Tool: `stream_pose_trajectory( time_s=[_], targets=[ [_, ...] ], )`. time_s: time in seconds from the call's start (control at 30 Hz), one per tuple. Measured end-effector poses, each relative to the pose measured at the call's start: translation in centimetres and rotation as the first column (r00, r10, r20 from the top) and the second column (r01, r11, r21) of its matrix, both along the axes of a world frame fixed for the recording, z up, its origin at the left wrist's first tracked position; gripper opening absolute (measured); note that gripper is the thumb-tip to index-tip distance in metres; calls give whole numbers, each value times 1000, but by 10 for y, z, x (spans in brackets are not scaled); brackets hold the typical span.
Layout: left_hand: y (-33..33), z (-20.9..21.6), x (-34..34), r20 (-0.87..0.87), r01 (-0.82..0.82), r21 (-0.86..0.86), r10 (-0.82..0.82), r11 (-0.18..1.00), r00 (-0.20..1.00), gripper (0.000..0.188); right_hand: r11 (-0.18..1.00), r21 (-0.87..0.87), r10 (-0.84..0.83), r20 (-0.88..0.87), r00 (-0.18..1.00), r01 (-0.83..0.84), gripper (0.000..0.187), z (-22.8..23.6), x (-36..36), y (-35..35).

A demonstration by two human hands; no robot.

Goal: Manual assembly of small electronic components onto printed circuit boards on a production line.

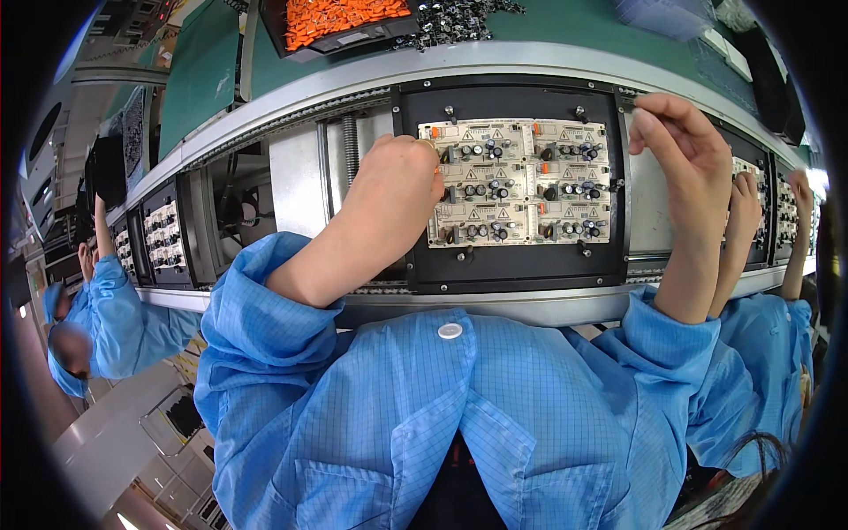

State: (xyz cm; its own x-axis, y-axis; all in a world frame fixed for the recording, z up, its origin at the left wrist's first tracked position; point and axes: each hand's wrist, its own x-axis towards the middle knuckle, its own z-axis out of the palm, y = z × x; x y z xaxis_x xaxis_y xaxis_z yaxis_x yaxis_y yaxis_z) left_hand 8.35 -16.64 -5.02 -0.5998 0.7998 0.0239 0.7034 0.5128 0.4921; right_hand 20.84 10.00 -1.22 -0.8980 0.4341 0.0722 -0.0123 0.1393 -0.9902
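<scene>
A panel of joined circuit boards (528, 212) lies in a black tray (521, 274) in front of me, populated with capacitors, black parts and a few orange components (540, 129). My left hand (397, 181) is closed over the panel's upper left edge. Its fingertips are bent down out of sight, so whatever they grip is hidden. My right hand (687, 146) is raised over the tray's right edge, apart from the boards. Thumb and forefinger come together there in a pinch, and anything between them is too small to name.
Beyond the metal rail (495, 58), a black bin holds many orange parts (340, 19), beside a pile of small black components (455, 22). More board trays (163, 231) sit along the conveyor. Co-workers in blue sleeves (760, 344) work close on my right and farther left.
</scene>
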Motion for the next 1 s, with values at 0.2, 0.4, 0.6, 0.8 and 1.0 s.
stream_pose_trajectory(
  time_s=[0.2,0.4,0.6,0.8,1.0],
  targets=[
    [4,2,0,23,21,-1,-21,1000,999,11,992,-123,-23,-44,999,17,20,-23,26,5],
    [9,12,-26,217,-93,-143,123,985,968,14,906,-424,-31,-87,996,-9,16,-43,32,-8],
    [40,18,-156,-540,-225,191,293,956,789,16,891,-438,95,-80,992,-120,16,-42,35,-20],
    [44,-22,-250,-605,-294,102,294,950,740,13,871,-480,111,-9,994,-102,17,-46,43,-38],
    [51,-4,-240,-500,-343,83,336,936,798,19,855,-512,106,11,994,-85,17,-48,47,-49]
  ],
)
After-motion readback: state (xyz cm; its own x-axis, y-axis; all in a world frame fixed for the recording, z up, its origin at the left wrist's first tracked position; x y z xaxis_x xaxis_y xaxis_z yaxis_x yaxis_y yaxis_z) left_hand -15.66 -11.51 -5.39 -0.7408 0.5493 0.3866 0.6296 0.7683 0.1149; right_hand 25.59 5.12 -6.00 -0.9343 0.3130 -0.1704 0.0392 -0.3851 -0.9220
